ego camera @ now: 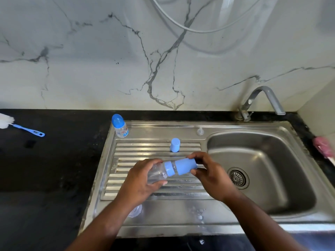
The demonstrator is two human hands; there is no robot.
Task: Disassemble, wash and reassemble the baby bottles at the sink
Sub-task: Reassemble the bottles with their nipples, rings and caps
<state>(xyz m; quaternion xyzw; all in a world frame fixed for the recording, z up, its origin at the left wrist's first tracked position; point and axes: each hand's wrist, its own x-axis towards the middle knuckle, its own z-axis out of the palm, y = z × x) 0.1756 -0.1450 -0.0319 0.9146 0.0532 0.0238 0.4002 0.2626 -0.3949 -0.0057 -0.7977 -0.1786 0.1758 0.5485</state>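
Observation:
Over the ribbed drainboard (145,200) I hold a clear baby bottle (159,173) sideways. My left hand (143,180) grips its clear body. Its blue collar ring (169,169) shows between my hands. My right hand (208,174) grips the blue cap (186,165), which sits a little apart from the ring. A second small bottle (120,126) with a blue cap stands upright at the drainboard's back left corner. A loose blue cap (175,144) stands on the ribs behind my hands. A clear part (135,211) lies under my left forearm.
The steel sink basin (262,160) with its drain strainer (237,178) lies to the right, with the tap (261,102) behind it. A blue-handled bottle brush (21,126) lies on the black counter at far left. A small clear nipple (200,131) stands near the basin's back left. A pink object (323,146) sits at right.

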